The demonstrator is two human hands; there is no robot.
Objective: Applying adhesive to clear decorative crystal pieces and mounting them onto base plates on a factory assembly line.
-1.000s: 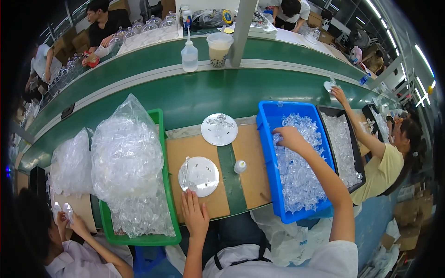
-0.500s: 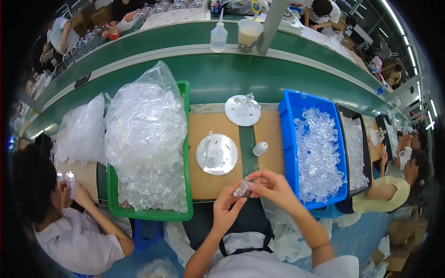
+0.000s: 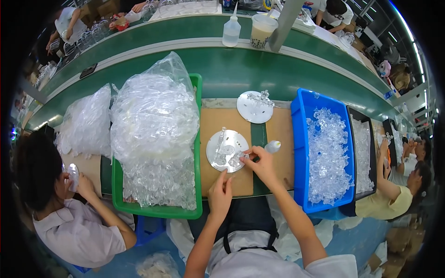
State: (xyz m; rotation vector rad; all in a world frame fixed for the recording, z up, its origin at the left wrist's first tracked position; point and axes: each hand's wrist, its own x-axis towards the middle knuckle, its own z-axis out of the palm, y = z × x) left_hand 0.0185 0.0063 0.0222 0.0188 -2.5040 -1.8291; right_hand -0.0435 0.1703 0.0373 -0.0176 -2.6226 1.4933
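Observation:
A shiny round disc with small dark holes lies on the brown board, with clear plastic pieces on it. At its right rim my right hand pinches a clear plastic piece, held low over the disc. My left hand is by the disc's near edge, fingers stretched out and holding nothing that I can see. Farther back lies a second round disc, also with clear pieces on it. A small white bottle stands just beyond my right hand.
To the left is a green bin with a large bag and loose clear pieces. A blue bin of clear pieces stands right, beside a black tray. A squeeze bottle and a drink cup stand behind. Co-workers sit on both sides.
Both hands have moved from near my lap forward to the nearer disc. The clear piece, earlier between both hands, is now in my right hand at the disc. The view has shifted slightly.

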